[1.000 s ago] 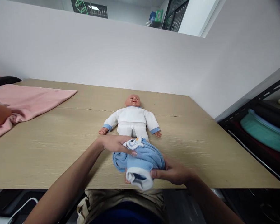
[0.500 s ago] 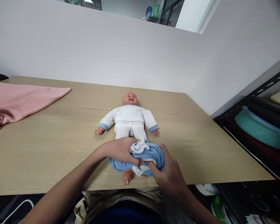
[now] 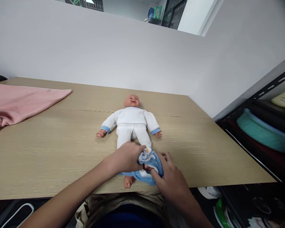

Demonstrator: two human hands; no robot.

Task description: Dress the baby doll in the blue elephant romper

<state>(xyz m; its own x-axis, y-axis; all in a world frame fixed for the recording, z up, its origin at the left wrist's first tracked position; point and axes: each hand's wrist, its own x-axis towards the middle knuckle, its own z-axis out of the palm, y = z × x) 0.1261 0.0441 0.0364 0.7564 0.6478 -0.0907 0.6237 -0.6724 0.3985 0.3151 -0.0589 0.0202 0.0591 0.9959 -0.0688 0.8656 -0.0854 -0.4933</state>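
A baby doll [image 3: 132, 117] in a white suit with blue cuffs lies on its back, its feet toward me. Around its lower right leg is a bunched blue and white garment [image 3: 148, 180] with a cartoon face on it. My left hand [image 3: 127, 158] is closed on the garment's left side, over the doll's shins. On the right side, my right hand [image 3: 169, 172] grips the edge with thumb and fingers. A bit of the doll's foot shows inside the opening; the other bare foot [image 3: 128, 182] sticks out below the cloth.
The doll rests on a wooden table [image 3: 61, 152] against a white wall. A pink cloth [image 3: 26, 99] lies at the left. At the right, a black metal shelf [image 3: 256, 91] holds a teal item [image 3: 263, 133].
The garment has been drawn over the doll's right-hand foot, which now shows through the opening. Both hands have shifted slightly, still holding the cloth.
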